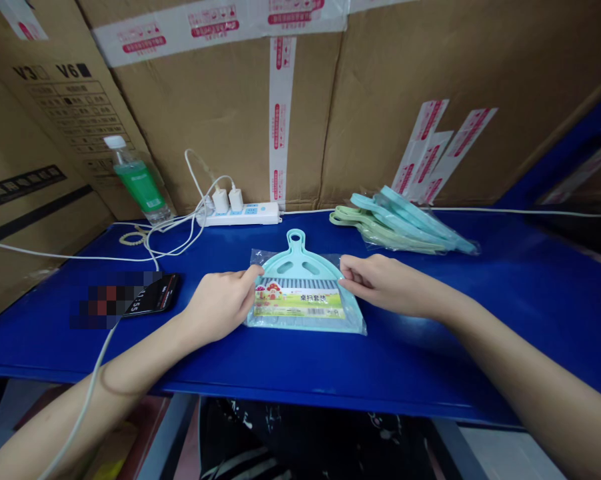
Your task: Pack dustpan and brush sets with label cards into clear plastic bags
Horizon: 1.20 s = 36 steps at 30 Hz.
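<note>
A light-blue mini dustpan and brush set (pixel 305 263) lies flat on the blue table in a clear plastic bag (pixel 350 321), its round handle pointing away from me. A colourful printed label (pixel 300 301) covers the middle, with grey brush bristles showing just above it. My left hand (pixel 225 300) is closed, pinching the bag's left edge. At the upper right edge, the closed fingers of my right hand (pixel 368 279) grip the bag. The exact fingertip contact is partly hidden on both sides.
Several bagged dustpan sets (pixel 405 223), blue and green, are piled at the back right. Behind the table (pixel 300 373) stand large cardboard boxes (pixel 220 113). To the left are a power strip (pixel 255 213), white cables, a bottle (pixel 140 183) and a phone (pixel 155 295).
</note>
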{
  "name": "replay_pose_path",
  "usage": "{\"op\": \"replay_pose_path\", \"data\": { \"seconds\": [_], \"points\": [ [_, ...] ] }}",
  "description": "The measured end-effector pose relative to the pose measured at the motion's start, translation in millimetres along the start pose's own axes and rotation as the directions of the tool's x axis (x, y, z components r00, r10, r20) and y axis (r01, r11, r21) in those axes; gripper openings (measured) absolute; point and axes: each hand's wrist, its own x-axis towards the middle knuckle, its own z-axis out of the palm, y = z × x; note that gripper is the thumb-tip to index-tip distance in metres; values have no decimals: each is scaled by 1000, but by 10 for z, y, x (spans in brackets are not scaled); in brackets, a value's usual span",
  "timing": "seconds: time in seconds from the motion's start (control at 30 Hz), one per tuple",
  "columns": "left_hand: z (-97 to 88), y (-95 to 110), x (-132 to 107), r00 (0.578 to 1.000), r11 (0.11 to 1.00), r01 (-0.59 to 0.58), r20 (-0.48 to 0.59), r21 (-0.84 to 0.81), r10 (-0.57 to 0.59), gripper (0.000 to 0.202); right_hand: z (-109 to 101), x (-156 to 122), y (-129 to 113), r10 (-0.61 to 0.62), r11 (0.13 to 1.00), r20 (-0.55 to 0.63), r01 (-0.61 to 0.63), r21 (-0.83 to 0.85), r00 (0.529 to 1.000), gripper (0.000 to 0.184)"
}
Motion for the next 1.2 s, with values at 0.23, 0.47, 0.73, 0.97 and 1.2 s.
{"op": "replay_pose_path", "data": {
  "seconds": [0.23, 0.47, 0.73, 0.97, 1.2],
  "points": [
    [4, -3, 3, 1000, 1000, -10, -22, -2, 10, 27, 14, -4, 17, -14, 999, 3, 13, 44, 1000, 19],
    [6, -6, 2, 998, 1000, -23, -51, -5, 23, 26, 8, -11, -9, -36, 996, -2, 36, 85, 999, 15],
    [42, -18, -15, 970, 993, -115, -218, -25, 107, 23, -14, -9, -21, -32, 995, 13, 31, 94, 999, 15],
    [47, -19, -16, 906, 971, -241, -358, 1, 225, 25, -14, -6, -33, -19, 997, 27, 17, 75, 999, 18],
    [62, 9, -19, 882, 928, -374, -311, -3, 354, 26, -4, -15, -36, -49, 995, 11, 48, 89, 999, 17]
  ]
}}
